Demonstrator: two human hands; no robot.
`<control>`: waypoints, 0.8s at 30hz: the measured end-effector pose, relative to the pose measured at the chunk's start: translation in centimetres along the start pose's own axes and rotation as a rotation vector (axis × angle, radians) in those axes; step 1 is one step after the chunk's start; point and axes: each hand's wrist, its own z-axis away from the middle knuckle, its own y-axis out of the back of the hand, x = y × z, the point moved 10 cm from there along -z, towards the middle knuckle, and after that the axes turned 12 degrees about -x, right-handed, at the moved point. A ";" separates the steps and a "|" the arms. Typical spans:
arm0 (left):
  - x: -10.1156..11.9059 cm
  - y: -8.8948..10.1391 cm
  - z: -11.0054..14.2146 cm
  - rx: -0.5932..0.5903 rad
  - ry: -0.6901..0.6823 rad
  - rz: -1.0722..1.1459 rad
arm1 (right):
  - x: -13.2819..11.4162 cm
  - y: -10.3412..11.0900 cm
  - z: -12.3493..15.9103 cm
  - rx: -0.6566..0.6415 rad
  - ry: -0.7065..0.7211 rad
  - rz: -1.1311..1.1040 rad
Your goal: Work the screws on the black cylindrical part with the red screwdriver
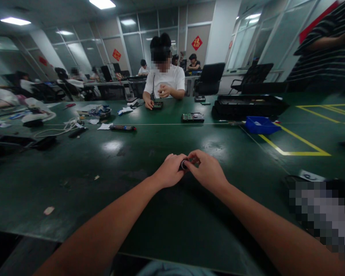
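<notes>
Above the green tabletop (149, 214), my left hand (171, 170) is closed around a small dark round object with a silvery ring-shaped rim (183, 165). Thumb and fingertips of my right hand (207, 170) pinch at that rim from the other side, so both hands meet on the object. Most of it is hidden by my fingers, and its exact kind does not show.
Across the table a person in white (165, 80) handles a small dark device. Between us lie an opened device with a circuit board (193, 117), a black tray (247, 107), a blue bin (261, 125) and a dark tool-like bar (122, 128). Cables (63, 128) clutter the left.
</notes>
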 end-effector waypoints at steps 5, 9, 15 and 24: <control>-0.4 0.4 0.1 0.021 0.031 0.059 | -0.1 1.0 0.4 0.030 0.000 -0.059; -1.4 0.9 0.1 0.083 0.091 0.119 | -0.5 2.7 0.8 0.119 0.036 -0.117; -2.2 1.2 0.3 0.125 0.103 0.213 | -0.8 4.6 1.7 0.205 0.056 -0.128; -2.6 1.2 0.4 0.116 0.143 0.258 | 1.1 3.9 2.2 0.298 0.082 -0.518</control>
